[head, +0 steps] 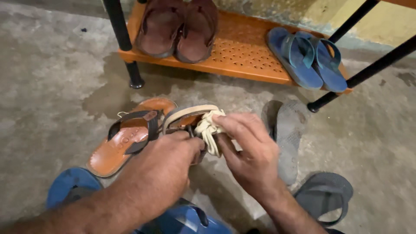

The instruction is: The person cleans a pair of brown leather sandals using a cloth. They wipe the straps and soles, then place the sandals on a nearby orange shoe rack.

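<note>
Head view: the left hand grips a tan sandal above the concrete floor, while the right hand has its fingers pinching a cream cloth against the strap. Its mate lies just left. Grey flip-flops sit right; an orange shoe rack behind holds brown sandals and blue flip-flops

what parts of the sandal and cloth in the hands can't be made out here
- Held sandal, head view: sole and heel hidden behind left hand and right hand.
- Cream cloth: lower end covered by the right fingers.
- Grey flip-flop: partly behind the right hand.
- Brown sandals: toes cut by top edge.
</note>
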